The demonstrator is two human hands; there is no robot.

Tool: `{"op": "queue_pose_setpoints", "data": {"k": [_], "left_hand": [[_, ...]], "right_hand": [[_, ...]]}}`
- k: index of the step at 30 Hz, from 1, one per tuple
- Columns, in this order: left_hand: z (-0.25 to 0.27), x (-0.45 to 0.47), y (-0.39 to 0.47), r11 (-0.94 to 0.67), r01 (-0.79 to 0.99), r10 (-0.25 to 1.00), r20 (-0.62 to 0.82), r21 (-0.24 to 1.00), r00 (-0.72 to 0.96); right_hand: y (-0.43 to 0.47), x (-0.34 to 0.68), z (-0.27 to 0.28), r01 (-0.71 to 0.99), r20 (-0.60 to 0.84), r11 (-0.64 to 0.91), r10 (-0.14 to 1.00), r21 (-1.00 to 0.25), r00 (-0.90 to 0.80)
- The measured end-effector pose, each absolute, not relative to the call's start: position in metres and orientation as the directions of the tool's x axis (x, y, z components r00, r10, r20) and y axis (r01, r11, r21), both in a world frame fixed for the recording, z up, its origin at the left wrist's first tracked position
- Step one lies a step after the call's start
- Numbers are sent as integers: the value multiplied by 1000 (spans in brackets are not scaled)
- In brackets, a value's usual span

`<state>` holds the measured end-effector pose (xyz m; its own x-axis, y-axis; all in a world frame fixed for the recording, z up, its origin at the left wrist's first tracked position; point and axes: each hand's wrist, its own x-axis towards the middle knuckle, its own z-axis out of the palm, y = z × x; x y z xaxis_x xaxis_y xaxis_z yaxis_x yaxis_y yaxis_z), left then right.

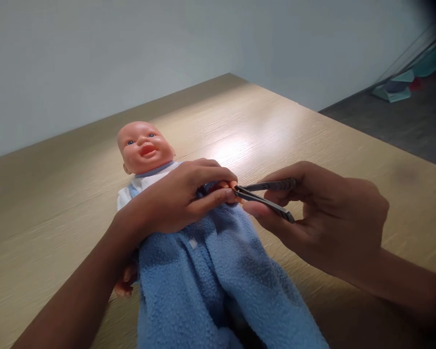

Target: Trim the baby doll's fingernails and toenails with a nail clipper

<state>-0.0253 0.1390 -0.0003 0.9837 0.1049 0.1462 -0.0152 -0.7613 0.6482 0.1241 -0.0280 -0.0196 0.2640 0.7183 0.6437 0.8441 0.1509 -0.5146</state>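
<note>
A baby doll (203,271) in fuzzy blue and white clothes lies on its back, its head toward the far side. Across its chest reaches my left hand (183,194), with thumb and fingers closed around the doll's hand (234,185). My right hand (334,218) grips a metal nail clipper (269,201) between thumb and index finger, the lever swung away from the body. The clipper's jaws touch or nearly touch the doll's fingertips; exact contact is too small to tell. The doll's other hand (126,281) shows beneath my left forearm.
The doll rests on a light wooden table (76,160) standing against a pale wall (131,53). Beyond the table's right edge is a dark floor (366,121), with some teal and red items (403,87) lying by the wall.
</note>
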Motion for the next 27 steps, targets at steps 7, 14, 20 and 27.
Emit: {"op": "queue_pose_setpoints", "data": {"k": [7,14,20,27], "left_hand": [[-1,-26,140,-756,-21,98,144,655,985],[0,-25,138,-755,-35,92,158,655,983],[1,-24,138,-751,-40,82,152,659,985],[-1,-24,139,-777,-19,79,128,629,989]], "right_hand": [[-31,120,-21,901,696,120,679,-417,231],[-29,120,-18,843,661,125,685,-523,308],[-26,125,-15,779,651,159,662,-606,371],[-25,121,-15,807,611,82,700,-585,371]]}}
